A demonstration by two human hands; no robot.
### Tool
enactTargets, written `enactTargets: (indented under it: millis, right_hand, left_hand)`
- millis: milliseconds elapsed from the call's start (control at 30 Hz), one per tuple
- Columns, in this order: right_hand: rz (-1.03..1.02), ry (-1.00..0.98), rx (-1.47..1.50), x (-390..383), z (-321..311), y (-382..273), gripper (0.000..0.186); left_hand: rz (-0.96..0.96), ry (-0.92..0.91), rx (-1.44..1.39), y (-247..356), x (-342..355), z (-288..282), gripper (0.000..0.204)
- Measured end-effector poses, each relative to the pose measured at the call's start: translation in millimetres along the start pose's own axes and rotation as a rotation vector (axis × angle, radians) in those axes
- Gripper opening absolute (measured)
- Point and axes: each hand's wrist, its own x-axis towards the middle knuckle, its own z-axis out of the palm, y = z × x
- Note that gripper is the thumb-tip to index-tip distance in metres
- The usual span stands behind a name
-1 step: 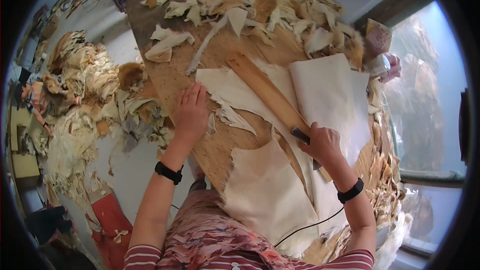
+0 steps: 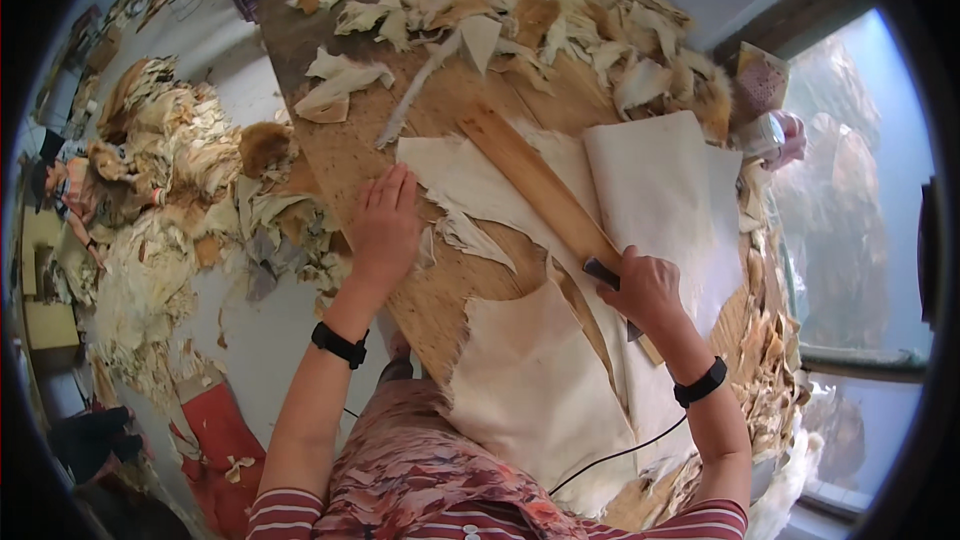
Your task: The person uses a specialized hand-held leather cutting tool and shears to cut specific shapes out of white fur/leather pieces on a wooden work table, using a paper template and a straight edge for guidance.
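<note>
My left hand [image 2: 386, 225] lies with its fingers stretched out on the wooden table [image 2: 345, 155], by the left tip of a pale hide piece [image 2: 455, 168]. Closed around a dark-handled knife [image 2: 600, 272] is my right hand [image 2: 648, 288]; a bit of metal blade shows below the fist. Beneath that hand, a long wooden straightedge [image 2: 535, 180] runs slantwise across the pale hide. A folded white hide [image 2: 650, 170] lies to its right. Nearer my body, another cut pale hide piece [image 2: 530, 360] spreads over the table's front edge, with a narrow slit beside it.
Hide scraps [image 2: 560, 0] are heaped along the table's far side, more [image 2: 770, 310] along the right. A jar [image 2: 765, 135] stands by the window. On the floor at left lies a large hide pile [image 2: 180, 160], with a person [image 2: 68, 190] beside it. A red cloth [image 2: 222, 430] lies lower left.
</note>
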Motion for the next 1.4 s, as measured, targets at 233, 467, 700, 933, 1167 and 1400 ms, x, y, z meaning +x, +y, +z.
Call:
enactTargets:
  millis: [233,467,700,933,1167,1400]
  right_hand:
    - [-0.229,0.059,0.369,37.3,-53.2,-25.8,0.04]
    - [-0.359,-0.49,1.558,89.8,-32.5,-77.1,0.035]
    - [-0.331,-0.703,2.491,137.2,-10.2,-91.9,0.02]
    - [-0.226,-0.708,2.717,143.0,-18.3,-91.3,0.019]
    - [-0.331,-0.977,2.522,148.0,1.0,-89.5,0.021]
    - [-0.366,-0.508,2.194,140.1,-9.0,-96.0,0.022]
  left_hand:
    - [-0.217,0.039,-0.255,13.8,5.2,-25.0,0.017]
    - [-0.321,0.072,-0.246,42.2,17.1,-13.9,0.014]
    - [-0.413,-0.085,-0.334,38.0,20.0,-14.8,0.017]
    - [-0.268,-0.064,-0.222,35.0,24.2,-13.3,0.009]
    - [-0.105,-0.061,-0.086,26.2,21.0,-1.6,0.005]
    - [-0.757,-0.233,-1.005,32.6,30.2,-17.8,0.02]
